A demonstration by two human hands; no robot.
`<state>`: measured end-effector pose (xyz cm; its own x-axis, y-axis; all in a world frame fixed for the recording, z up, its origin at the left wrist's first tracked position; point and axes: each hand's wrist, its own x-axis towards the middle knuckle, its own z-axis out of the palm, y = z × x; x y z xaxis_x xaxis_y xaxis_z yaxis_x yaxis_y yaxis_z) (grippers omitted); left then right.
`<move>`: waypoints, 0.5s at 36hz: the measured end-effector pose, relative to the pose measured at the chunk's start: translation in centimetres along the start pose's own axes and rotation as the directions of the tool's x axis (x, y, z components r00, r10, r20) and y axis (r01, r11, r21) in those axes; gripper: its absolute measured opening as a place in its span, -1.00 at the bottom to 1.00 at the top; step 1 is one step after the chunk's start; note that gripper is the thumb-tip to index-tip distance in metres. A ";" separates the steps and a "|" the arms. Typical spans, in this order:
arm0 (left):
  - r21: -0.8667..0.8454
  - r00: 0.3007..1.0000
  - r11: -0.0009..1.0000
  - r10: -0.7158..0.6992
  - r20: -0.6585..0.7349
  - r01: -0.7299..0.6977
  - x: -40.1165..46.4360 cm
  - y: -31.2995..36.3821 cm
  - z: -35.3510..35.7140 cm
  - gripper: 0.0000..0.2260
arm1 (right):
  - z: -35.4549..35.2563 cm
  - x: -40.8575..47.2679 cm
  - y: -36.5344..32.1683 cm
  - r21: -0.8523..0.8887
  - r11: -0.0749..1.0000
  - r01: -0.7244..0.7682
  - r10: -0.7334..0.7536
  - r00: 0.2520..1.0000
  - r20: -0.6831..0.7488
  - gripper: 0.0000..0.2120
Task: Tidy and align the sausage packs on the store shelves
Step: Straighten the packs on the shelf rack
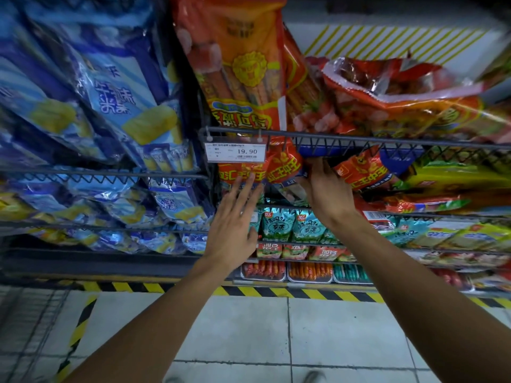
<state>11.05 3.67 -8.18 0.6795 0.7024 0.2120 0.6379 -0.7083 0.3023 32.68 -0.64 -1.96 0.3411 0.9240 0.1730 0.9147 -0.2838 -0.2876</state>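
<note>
A: Entry, head view. Left hand (235, 217): fingers straight and spread; fingertips (250, 179) laid flat against a red sausage pack (240, 172) that hangs just below the white price tag (235, 152) reading 19.90; nothing grasped, hand released.

B: Right hand (323, 186)?

A: Raised to the front wire rail (359, 140) of the upper shelf; fingers curled at the lower edge of a second red pack (287, 167), just beside the first; the curl looks like a grasp on that pack's edge, though the fingertips are partly hidden behind it.

B: Position of the task's packs?

A: Both red packs sit at the front edge of the second wire shelf, near its left corner; a third red pack (362, 170) lies tilted just right of the right hand, behind the same rail; a tall orange sausage pack (243, 62) stands on the upper shelf at its left end, leaning against the rail; more red and orange packs (401, 92) lie slumped along that shelf toward its right edge.

B: Surroundings?

A: Blue packs (110, 87) fill the neighbouring shelves at left; teal packets (293, 225) stand in a row on a lower shelf below the hands; trays of loose sausages (309, 272) on the bottom shelf; yellow-and-black hazard tape (276, 293) on the tiled floor (235, 333).
</note>
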 end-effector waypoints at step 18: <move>0.107 0.992 0.988 -0.115 0.054 0.108 0.5 0.9 -0.4 -0.14 | 0.1 -2.1 0.6 -0.042 0.999 0.020 -0.019 0.999 0.027 -0.61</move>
<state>11.83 3.37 -7.47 0.6204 0.7742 0.1258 0.7430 -0.6314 0.2220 32.49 -2.69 -2.55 0.3173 0.9359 0.1530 0.9298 -0.2754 -0.2441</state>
